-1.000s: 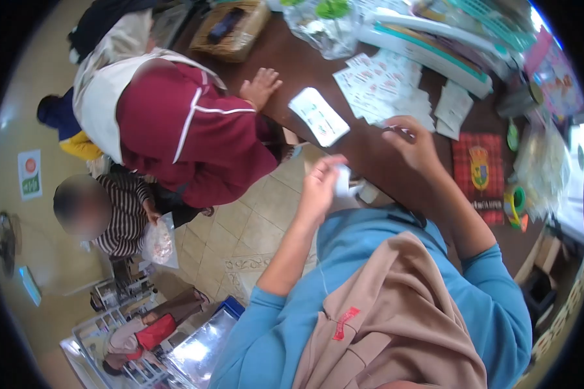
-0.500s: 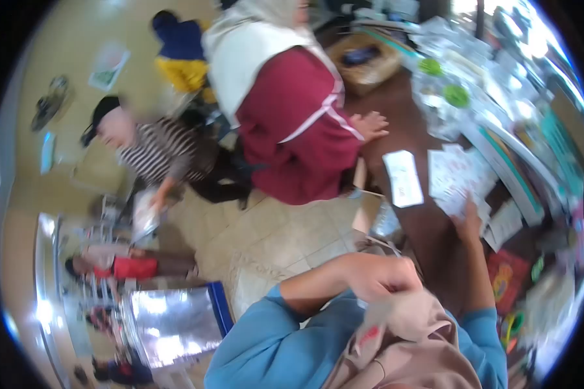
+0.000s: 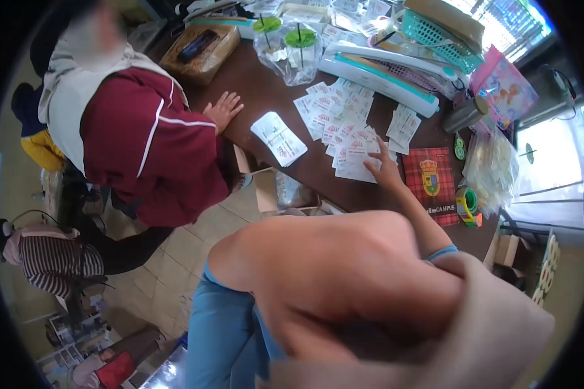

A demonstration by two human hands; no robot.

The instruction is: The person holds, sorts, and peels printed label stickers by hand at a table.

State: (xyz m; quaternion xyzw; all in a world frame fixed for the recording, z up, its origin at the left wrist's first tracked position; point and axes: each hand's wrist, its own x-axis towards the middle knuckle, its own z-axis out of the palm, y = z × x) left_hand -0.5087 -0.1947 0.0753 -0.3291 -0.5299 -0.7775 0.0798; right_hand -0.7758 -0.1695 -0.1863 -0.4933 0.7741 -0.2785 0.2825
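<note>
My right hand (image 3: pixel 384 167) is open, fingers apart, at the right edge of the spread printed paper slips (image 3: pixel 355 152). Its fingertips are over or touching the slips; I cannot tell which. To the left lies a neat stack of printed slips (image 3: pixel 279 137). A red plaid booklet (image 3: pixel 429 178) with a crest is just right of my right hand. My left hand (image 3: pixel 370 259) is large, blurred and close to the camera, bent in against the beige headscarf (image 3: pixel 499 311). The scarf and blur hide its fingers.
A co-worker's hand (image 3: pixel 223 111) rests on the brown table (image 3: pixel 324 185). Behind the slips are a long white-and-teal device (image 3: pixel 376 76), green-lidded cups (image 3: pixel 300 42) and a metal tumbler (image 3: pixel 466 115). A tape roll (image 3: pixel 467 204) and a plastic bag (image 3: pixel 490 162) lie right.
The view has swung right and moved nearer the table. My right hand has gone from the slips' lower edge to their right side, fingers spread. My left hand looks much closer to the camera.
</note>
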